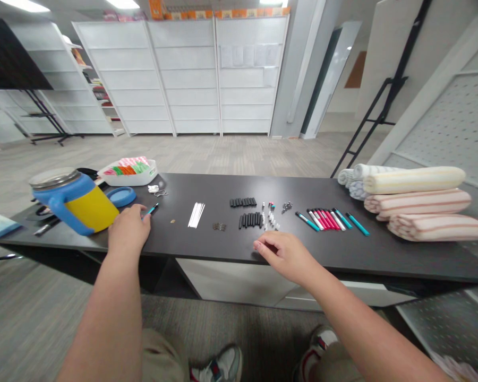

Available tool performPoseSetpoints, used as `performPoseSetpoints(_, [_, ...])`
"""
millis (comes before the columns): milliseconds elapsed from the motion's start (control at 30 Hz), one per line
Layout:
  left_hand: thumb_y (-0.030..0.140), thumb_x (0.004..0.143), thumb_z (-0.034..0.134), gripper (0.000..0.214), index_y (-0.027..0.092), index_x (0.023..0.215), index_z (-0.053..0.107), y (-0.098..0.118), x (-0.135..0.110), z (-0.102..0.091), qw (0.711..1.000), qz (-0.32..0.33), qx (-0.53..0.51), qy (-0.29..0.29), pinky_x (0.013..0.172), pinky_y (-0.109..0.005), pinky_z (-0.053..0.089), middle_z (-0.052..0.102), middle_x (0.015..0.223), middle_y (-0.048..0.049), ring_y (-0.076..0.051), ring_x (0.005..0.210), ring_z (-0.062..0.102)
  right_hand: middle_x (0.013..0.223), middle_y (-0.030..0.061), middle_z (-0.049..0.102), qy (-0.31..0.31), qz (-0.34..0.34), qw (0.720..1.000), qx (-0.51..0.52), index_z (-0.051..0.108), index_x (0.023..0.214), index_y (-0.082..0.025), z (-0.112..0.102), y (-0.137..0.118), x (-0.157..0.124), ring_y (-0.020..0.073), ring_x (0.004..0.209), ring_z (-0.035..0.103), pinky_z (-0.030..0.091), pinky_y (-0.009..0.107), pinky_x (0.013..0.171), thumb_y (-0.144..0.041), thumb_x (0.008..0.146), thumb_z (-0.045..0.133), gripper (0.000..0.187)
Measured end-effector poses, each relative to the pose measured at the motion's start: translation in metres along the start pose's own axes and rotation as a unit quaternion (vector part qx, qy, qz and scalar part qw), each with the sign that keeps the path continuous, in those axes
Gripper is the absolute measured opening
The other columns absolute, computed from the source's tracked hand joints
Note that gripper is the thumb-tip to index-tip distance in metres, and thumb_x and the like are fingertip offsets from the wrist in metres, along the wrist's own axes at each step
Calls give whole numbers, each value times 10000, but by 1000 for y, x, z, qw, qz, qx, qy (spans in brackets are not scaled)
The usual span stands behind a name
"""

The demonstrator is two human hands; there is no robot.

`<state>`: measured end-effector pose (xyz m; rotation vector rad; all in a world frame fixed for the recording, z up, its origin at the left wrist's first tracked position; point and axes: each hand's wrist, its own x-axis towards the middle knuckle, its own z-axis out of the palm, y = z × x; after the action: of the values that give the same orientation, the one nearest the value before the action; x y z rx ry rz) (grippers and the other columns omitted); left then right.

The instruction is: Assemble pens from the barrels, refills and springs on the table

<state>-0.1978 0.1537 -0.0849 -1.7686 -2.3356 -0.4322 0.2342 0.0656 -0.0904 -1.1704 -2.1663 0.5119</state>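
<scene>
My left hand (pixel 129 228) is at the left of the dark table, beside a blue and yellow mug. Its fingers are closed around a teal pen (pixel 152 209), whose dark tip points away to the right. My right hand (pixel 282 253) hovers over the front edge with its fingers curled towards the thumb; whatever it may hold cannot be made out. Just beyond it lie black pen caps or grips (pixel 250 220) and small white parts (pixel 271 218). Further right is a row of teal, white and red pen barrels (pixel 329 219). White thin sticks (pixel 196 215) and small metal pieces (pixel 219 226) lie mid-table.
The big mug (pixel 91 204) and a blue lid (pixel 121 197) stand left, before a white basket (pixel 131 179) of colourful packets. Rolled striped towels (pixel 418 201) are stacked at the right end. More black pieces (pixel 242 202) and small metal clips (pixel 287 207) lie towards the back.
</scene>
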Motion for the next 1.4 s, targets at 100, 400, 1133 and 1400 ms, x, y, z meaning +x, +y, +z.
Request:
performPoseSetpoints(100, [390, 978, 519, 337, 204, 1227, 649, 2, -1, -2, 1000, -16, -1, 0, 819, -496, 522, 702, 1159, -192, -410, 1056, 653, 751, -8, 658, -1, -2, 1000, -5, 633, 777, -220, 0, 0, 0, 154, 719, 591, 397, 284, 686, -317, 1049, 538, 304])
performPoseSetpoints(400, [367, 1006, 472, 284, 202, 1083, 690, 48, -22, -15, 992, 40, -5, 119, 810, -473, 451, 704, 1089, -172, -401, 1048, 620, 775, 5, 686, 4, -6, 1000, -14, 643, 790, -222, 3, 1, 2, 164, 740, 614, 422, 292, 699, -324, 1053, 529, 304])
performPoseSetpoints(1133, [237, 997, 545, 136, 212, 943, 667, 146, -64, -2, 944, 279, -136, 110, 838, -421, 393, 712, 990, -90, -301, 986, 607, 1152, 147, 699, 153, 303, 861, -378, 761, 1038, -215, -47, 63, -19, 276, 892, 688, 464, 358, 654, -426, 1017, 553, 297])
performPoseSetpoints(1400, [237, 1002, 548, 134, 216, 938, 664, 149, -66, -4, 942, 287, -134, 112, 855, -425, 399, 715, 992, -84, -295, 985, 615, 1092, 184, 667, 238, 203, 868, -386, 683, 1083, -160, -48, 63, -20, 319, 983, 643, 483, 404, 788, -372, 1065, 431, 330])
